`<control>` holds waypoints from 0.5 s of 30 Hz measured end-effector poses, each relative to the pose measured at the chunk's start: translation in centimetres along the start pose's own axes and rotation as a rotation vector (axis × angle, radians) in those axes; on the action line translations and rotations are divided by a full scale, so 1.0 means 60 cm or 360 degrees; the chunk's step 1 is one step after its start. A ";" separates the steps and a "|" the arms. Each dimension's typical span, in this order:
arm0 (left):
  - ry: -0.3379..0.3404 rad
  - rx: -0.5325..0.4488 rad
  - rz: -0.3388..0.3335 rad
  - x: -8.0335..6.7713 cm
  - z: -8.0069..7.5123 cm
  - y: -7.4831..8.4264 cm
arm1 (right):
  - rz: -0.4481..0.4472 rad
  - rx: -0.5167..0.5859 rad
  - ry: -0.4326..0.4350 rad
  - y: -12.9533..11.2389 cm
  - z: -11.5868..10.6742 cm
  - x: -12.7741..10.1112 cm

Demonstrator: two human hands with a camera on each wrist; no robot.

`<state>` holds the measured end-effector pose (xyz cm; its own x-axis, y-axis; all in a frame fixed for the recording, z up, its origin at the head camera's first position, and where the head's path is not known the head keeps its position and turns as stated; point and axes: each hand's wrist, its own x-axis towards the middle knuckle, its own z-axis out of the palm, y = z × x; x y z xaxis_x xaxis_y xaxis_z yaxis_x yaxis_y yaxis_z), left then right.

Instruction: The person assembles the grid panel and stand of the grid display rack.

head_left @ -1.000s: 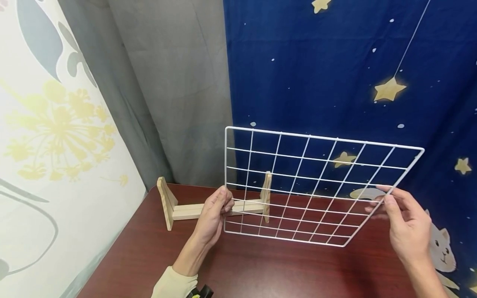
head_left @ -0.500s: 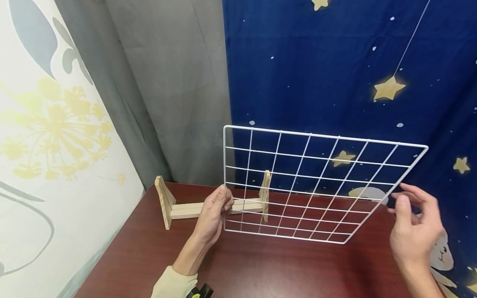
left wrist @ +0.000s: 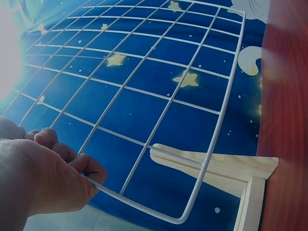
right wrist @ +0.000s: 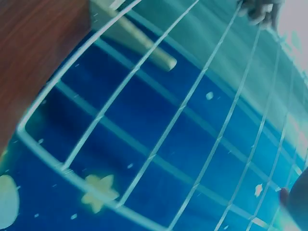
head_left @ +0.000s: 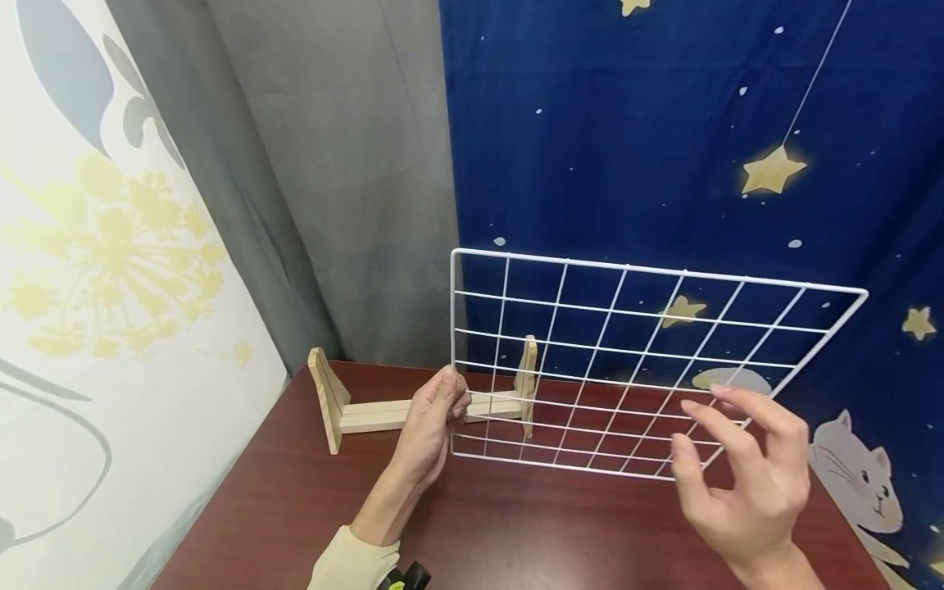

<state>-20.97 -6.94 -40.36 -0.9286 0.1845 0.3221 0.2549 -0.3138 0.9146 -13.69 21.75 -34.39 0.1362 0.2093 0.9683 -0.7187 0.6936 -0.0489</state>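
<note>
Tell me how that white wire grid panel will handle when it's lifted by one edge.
The wire grid panel probably stays stiff: held at its left edge by the left hand, it shows no sag. It looks light, being thin wire and open cells. Its smooth coated wire may slip or pivot in a one-edge pinch.

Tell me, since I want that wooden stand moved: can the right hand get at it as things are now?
Probably not directly: the white wire grid, held by the left hand, stands between the right hand and the wooden stand.

No legible text, labels, brands or numbers appear on the wire grid panel (head_left: 627, 360), the wooden stand (head_left: 369, 414) behind it, or the surrounding curtains.
</note>
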 end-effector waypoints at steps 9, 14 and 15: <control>0.0027 -0.0020 -0.0001 0.000 0.000 -0.003 | -0.0203 -0.0118 -0.0197 -0.044 0.036 0.012; 0.0030 -0.0041 0.0009 0.000 0.003 -0.005 | -0.0111 -0.0288 -0.0403 -0.051 0.043 0.011; 0.0031 -0.0052 0.0008 0.000 0.004 -0.006 | -0.0088 -0.0332 -0.0464 -0.050 0.044 0.011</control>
<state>-20.98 -6.63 -40.62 -0.9326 0.1646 0.3213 0.2508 -0.3448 0.9046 -13.24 17.99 -32.95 -0.0507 -0.0167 0.9986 -0.5568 0.8305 -0.0144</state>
